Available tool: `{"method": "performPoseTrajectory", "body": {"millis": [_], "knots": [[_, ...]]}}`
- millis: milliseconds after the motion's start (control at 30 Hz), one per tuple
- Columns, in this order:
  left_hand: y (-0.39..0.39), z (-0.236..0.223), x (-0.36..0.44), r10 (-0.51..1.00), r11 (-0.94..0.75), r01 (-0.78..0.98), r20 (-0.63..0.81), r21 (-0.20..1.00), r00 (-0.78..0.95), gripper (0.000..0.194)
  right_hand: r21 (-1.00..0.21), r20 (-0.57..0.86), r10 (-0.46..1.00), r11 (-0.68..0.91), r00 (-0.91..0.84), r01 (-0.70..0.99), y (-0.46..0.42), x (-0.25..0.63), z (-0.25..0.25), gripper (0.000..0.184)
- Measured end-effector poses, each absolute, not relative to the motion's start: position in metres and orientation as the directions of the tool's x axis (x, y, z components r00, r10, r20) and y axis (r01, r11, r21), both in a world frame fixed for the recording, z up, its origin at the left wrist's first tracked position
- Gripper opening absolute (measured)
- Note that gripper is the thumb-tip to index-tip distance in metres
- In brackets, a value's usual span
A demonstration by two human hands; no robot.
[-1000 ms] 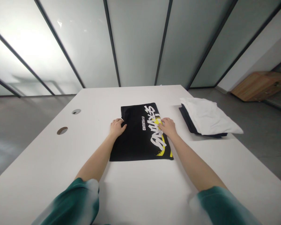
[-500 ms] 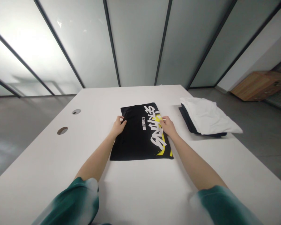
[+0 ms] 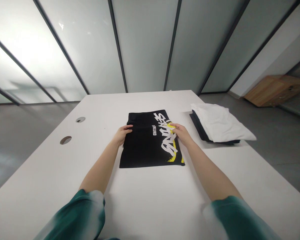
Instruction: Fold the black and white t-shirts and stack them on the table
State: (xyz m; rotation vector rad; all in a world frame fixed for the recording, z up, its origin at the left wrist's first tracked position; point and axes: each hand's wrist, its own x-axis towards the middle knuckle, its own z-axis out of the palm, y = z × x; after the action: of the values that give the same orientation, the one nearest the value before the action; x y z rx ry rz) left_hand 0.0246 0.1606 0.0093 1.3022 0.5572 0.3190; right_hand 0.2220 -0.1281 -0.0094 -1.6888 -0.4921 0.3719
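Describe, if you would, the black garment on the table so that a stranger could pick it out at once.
On the white table, a folded black garment lies flat under the person's left hand and right hand. Unlike the white-topped pile of clothes to its right, it bears large white graffiti lettering with yellow streaks.

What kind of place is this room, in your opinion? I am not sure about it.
It looks like an office or workroom rather than a home: frosted glass walls in dark frames, a long white desk with round cable holes, and a plain grey floor.
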Motion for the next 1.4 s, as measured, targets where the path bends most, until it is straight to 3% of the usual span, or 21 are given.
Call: {"method": "performPoseTrajectory", "body": {"millis": [100, 167, 300, 400, 533, 767, 867, 1033, 1200, 1300, 1400], "knots": [[0.166, 0.015, 0.022, 0.442, 0.043, 0.156, -0.159, 0.987, 0.883, 0.052, -0.921, 0.035, 0.541, -0.31, 0.84, 0.238, -0.129, 0.22, 0.002, 0.047], [0.168, 0.02, 0.022, 0.399, -0.207, 0.225, -0.128, 0.952, 0.908, 0.055, -0.817, 0.04, 0.537, -0.468, 0.843, 0.337, -0.128, 0.22, 0.012, 0.047], [0.173, 0.035, 0.031, 0.378, -0.704, 0.307, -0.029, 0.641, 0.926, 0.038, -0.584, 0.073, 0.541, -0.658, 0.838, 0.476, -0.124, 0.219, 0.035, 0.041], [0.18, 0.053, 0.041, 0.329, -0.84, 0.277, 0.032, 0.467, 0.944, 0.026, -0.489, 0.115, 0.564, -0.684, 0.817, 0.541, -0.12, 0.226, 0.054, 0.034], [0.199, 0.089, 0.062, 0.291, -0.888, 0.221, 0.122, 0.402, 0.949, 0.021, -0.428, 0.203, 0.576, -0.675, 0.792, 0.601, -0.107, 0.25, 0.077, 0.025], [0.22, 0.169, 0.114, 0.379, -0.912, 0.297, 0.305, 0.285, 0.874, 0.028, -0.402, 0.425, 0.414, -0.71, 0.805, 0.577, -0.063, 0.303, 0.138, 0.022], [0.214, 0.184, 0.114, 0.378, -0.919, 0.282, 0.41, 0.276, 0.83, 0.033, -0.379, 0.504, 0.4, -0.694, 0.765, 0.612, -0.061, 0.304, 0.152, 0.023], [0.19, 0.123, 0.064, 0.35, -0.917, 0.23, 0.383, 0.325, 0.855, 0.032, -0.274, 0.507, 0.583, -0.59, 0.635, 0.759, -0.1, 0.257, 0.103, 0.027], [0.15, 0.024, -0.018, 0.285, -0.896, 0.197, 0.176, 0.398, 0.942, 0.026, -0.197, 0.239, 0.807, -0.505, 0.541, 0.84, -0.153, 0.186, 0.015, 0.027], [0.134, 0.011, -0.05, 0.221, -0.901, 0.138, 0.162, 0.41, 0.962, 0.02, -0.212, 0.201, 0.829, -0.484, 0.522, 0.849, -0.17, 0.163, -0.004, 0.024], [0.131, 0.025, -0.061, 0.138, -0.903, 0.099, 0.065, 0.418, 0.988, 0.021, -0.188, 0.146, 0.85, -0.478, 0.506, 0.858, -0.175, 0.156, 0.006, 0.017]]}}
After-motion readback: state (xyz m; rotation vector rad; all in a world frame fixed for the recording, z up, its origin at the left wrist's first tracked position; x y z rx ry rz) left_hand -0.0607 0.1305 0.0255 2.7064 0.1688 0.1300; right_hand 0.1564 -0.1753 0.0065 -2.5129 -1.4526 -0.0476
